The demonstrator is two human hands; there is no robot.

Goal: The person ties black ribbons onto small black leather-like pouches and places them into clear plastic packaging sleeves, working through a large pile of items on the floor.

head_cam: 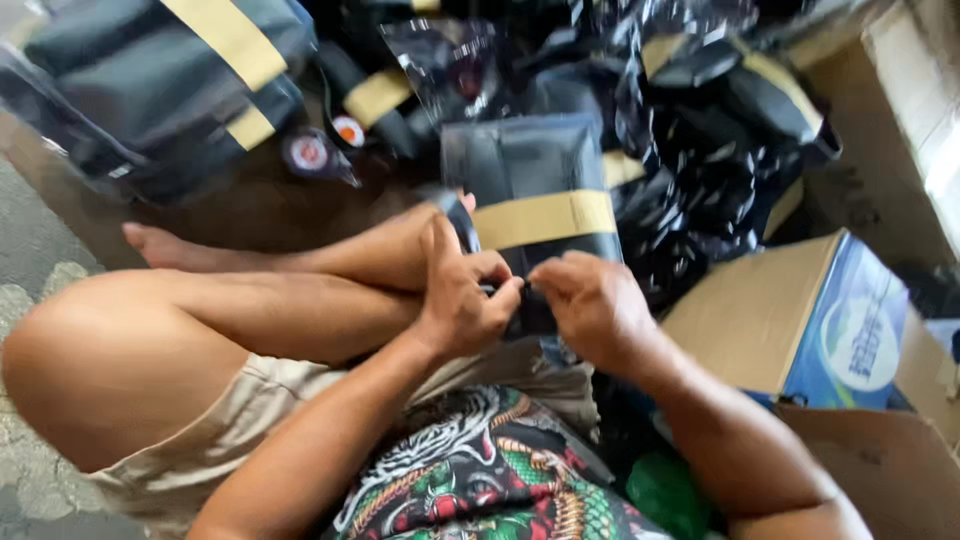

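Both hands, left hand (pixel 462 300) and right hand (pixel 590 305), closed tight on the near edge of a black plastic-wrapped packet (pixel 535 205) with a tan band, held above crossed legs, before a heap of similar packets (pixel 700 110), beside a cardboard box (pixel 790 320).

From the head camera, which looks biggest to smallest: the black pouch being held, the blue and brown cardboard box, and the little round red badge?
1. Blue and brown cardboard box, though it sits nearer the camera's edge, so this is unsure.
2. Black pouch with a tan band, held by the left hand and right hand; nearly alike.
3. Round red badge, clearly smallest.
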